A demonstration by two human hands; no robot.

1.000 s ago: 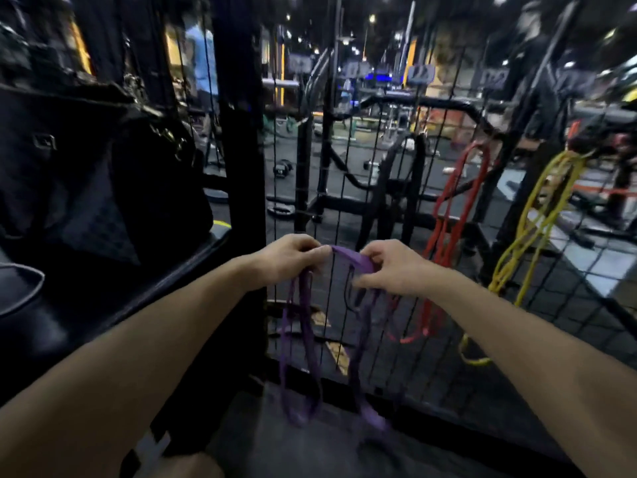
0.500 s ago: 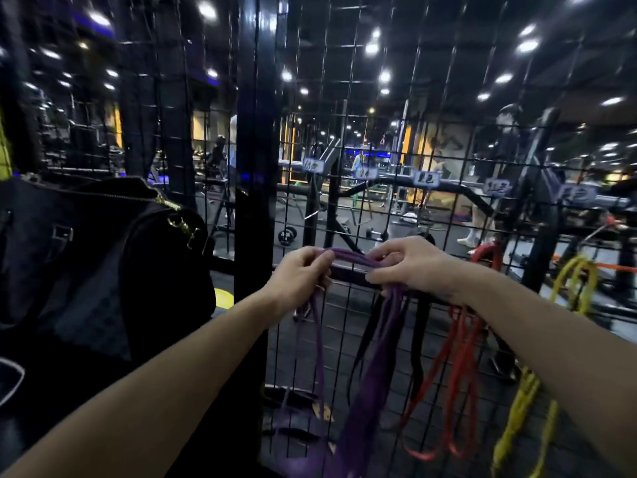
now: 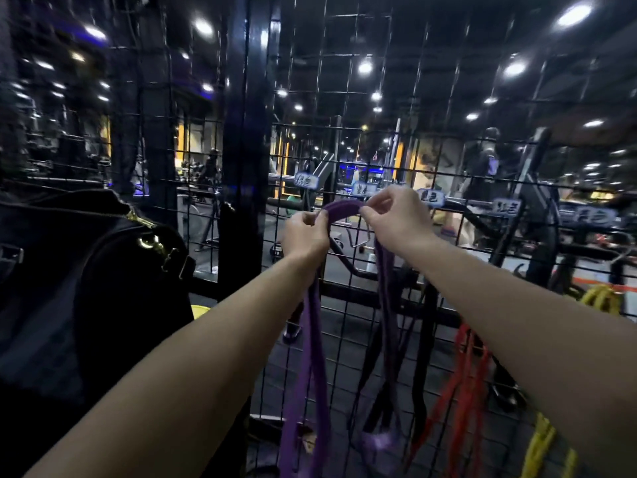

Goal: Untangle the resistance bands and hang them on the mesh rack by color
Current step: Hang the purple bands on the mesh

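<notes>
Head view: both my hands hold the purple band up against the mesh rack.

My left hand (image 3: 305,232) pinches one end of the arch of the purple band (image 3: 341,205) between thumb and curled fingers, and my right hand (image 3: 396,215) pinches the other end the same way, so the band bridges the gap between them just in front of the mesh rack (image 3: 310,139). Below my hands its loops hang down long on both sides. To the right, black bands (image 3: 422,357) hang on the rack, then red bands (image 3: 465,381), then yellow bands (image 3: 537,446) at the lower right edge. Small label tags (image 3: 306,181) sit in a row along the mesh at hand height; their writing is too blurred to read. A black bag (image 3: 86,270) with gold hardware stands to my left.
</notes>
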